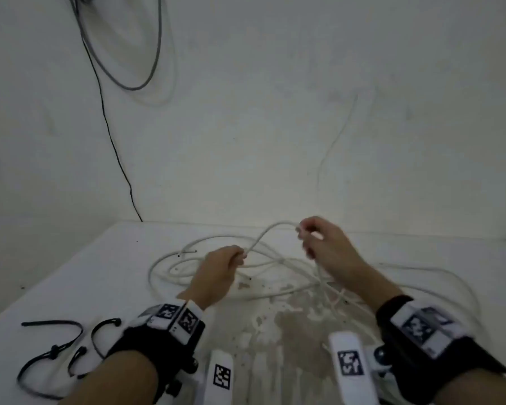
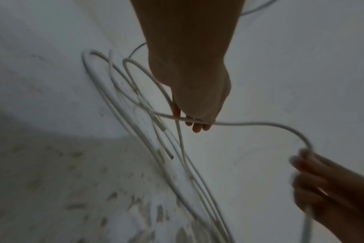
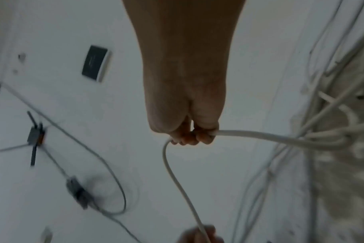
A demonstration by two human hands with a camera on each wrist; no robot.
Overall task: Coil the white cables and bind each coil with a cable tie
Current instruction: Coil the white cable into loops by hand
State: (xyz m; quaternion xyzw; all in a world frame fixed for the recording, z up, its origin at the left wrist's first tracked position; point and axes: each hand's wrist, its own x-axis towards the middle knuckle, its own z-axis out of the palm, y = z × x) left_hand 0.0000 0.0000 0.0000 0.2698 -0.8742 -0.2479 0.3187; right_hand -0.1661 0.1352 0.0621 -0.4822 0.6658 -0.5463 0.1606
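White cable [image 1: 270, 229] arched between both hands, each grip clenched round it, likely to draw slack from the tangle on the bench [image 1: 100, 276]. Black cable ties [image 1: 53, 352] lay near the left hand [image 1: 216, 273], the right hand [image 1: 324, 244] raised higher

White cables [image 1: 216, 267] on a white, brown-stained table [image 1: 289, 331]; black cable ties [image 1: 53, 355]; wall cords seemingly grey.

All three views are dim and grey-green, with flat, soft light and no glare. In the head view the wall [image 1: 275, 112] is brighter than the table [image 1: 100, 273], and only faint shadows lie under the cable [image 1: 170, 267]. Straight lines bow toward the frame edges. The right hand [image 2: 333, 189] is smeared by motion blur in the left wrist view. Both wrist views show the palms dark and underlit, and the right wrist view is soft, blurred most at its sides.
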